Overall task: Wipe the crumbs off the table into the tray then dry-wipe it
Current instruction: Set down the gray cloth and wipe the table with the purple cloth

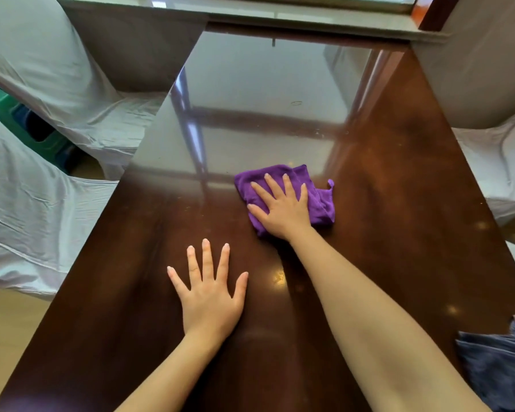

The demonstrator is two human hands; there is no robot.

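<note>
Right hand (283, 209) flat, fingers spread, pressing down on purple cloth (318, 200), not gripping. Left hand (210, 295) flat and empty, palm down on table (399, 203), nearer than cloth and to its left. Cloth folded, mid-table. Few pale specks on glossy dark wood beyond cloth. Grey cloth (500, 370) at near right edge. White-covered chairs (42, 69) on both sides.

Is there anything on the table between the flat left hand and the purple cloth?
Nothing: in the head view only bare glossy table lies between the left hand and the purple cloth under the right hand.
</note>
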